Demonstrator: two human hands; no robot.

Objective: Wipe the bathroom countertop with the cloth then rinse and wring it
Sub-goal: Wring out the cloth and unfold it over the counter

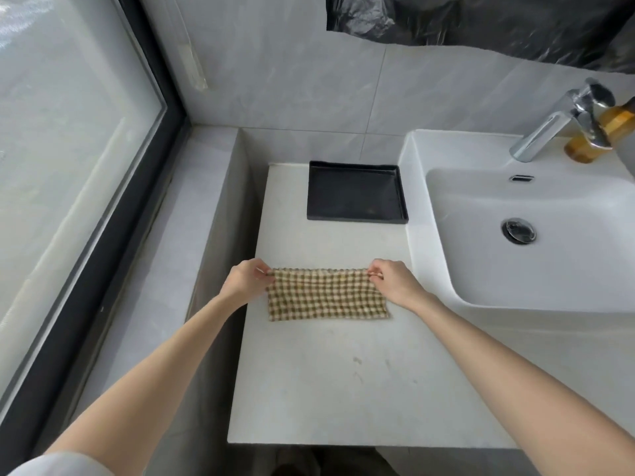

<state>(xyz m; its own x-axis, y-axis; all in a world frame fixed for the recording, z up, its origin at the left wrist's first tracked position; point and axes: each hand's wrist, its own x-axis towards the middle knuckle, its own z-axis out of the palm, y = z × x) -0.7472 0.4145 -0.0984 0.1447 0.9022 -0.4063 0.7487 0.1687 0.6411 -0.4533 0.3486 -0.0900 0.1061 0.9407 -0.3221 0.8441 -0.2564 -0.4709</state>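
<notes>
A brown and cream checked cloth [326,295] lies spread flat on the white countertop [326,379], roughly in its middle. My left hand [245,281] pinches the cloth's far left corner. My right hand [395,283] pinches the far right corner. Both hands hold the far edge slightly taut while the near edge rests on the counter. A few faint grey marks show on the countertop nearer to me.
A black rectangular tray [355,166] sits at the back of the counter. To the right is a white sink [429,269] with a chrome tap [556,125], a drain [518,230] and an amber bottle [604,132]. A frosted window [62,149] and ledge lie to the left.
</notes>
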